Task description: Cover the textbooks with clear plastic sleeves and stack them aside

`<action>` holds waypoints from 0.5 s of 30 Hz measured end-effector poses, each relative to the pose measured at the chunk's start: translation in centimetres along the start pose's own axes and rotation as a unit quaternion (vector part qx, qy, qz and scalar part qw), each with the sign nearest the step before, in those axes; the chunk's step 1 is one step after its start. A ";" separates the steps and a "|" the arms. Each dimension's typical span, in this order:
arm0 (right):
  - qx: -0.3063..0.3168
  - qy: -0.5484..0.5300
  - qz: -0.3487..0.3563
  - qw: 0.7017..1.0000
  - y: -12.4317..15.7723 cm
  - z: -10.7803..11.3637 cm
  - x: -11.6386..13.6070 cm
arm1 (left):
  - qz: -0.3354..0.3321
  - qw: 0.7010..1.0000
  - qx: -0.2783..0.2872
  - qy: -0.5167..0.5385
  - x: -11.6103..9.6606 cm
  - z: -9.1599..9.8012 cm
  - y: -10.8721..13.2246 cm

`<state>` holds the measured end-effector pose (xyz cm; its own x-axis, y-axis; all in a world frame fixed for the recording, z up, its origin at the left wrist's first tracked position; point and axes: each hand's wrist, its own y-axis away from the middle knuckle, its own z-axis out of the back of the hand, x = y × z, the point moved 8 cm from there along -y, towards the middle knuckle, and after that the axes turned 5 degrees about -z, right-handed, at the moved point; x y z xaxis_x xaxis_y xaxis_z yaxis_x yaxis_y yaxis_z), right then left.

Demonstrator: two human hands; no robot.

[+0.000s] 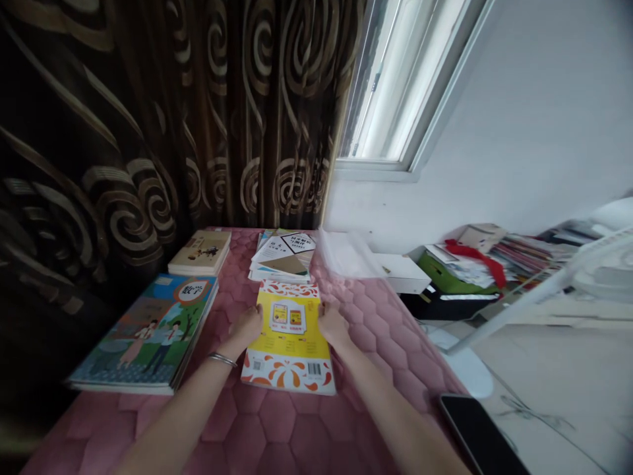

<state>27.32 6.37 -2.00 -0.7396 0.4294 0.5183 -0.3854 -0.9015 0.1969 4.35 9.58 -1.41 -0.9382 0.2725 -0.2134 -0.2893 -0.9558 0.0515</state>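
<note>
A yellow book [289,340] with orange-and-white patterned ends lies flat on the pink quilted cover [306,429], back side up. My left hand [246,328], a silver bangle at its wrist, grips the book's left edge with curled fingers. Gripping the right edge the same way is my right hand [333,324]. Just beyond the book lies a fanned stack of white booklets [283,256].
A blue illustrated textbook stack [148,333] lies at the left, a tan book [201,252] behind it. Dark swirl-patterned curtains [148,119] hang behind. A white box [403,272], cluttered papers [475,260], a white fan [593,270] and a dark phone [482,435] are at the right.
</note>
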 end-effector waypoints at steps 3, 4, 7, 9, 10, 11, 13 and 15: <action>0.001 -0.003 0.002 1.000 0.4 0.4 0.5 | 0.006 0.999 0.014 -0.035 -0.5 0.4 0.8; 0.003 -0.001 0.003 1.000 0.4 0.5 0.6 | 0.009 0.999 0.013 -0.044 -0.7 0.6 1.1; 0.013 0.006 0.005 1.000 0.3 0.6 0.7 | 0.017 0.998 0.003 -0.061 -1.4 1.1 1.9; 0.015 0.015 0.005 1.000 0.4 0.7 0.7 | 0.024 0.998 -0.005 -0.065 -1.6 1.3 2.1; 0.011 0.018 0.005 1.000 0.6 0.7 0.6 | 0.029 0.997 -0.008 -0.065 -1.6 1.3 2.2; 0.000 0.025 0.009 1.000 0.7 0.9 0.7 | 0.034 0.997 -0.010 -0.064 -1.5 1.4 2.1; -0.056 0.056 0.043 0.996 1.3 1.7 1.3 | 0.046 0.997 -0.016 -0.060 -1.4 1.4 2.0; -0.119 0.096 0.099 0.983 2.1 2.5 2.3 | 0.062 0.996 -0.035 -0.058 -1.2 1.7 1.8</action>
<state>26.20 5.28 1.67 -0.8954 0.2691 0.3549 -0.3240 -0.9402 -0.1046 4.65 7.76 0.61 -0.9828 0.1586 -0.0950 -0.1594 -0.9872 0.0017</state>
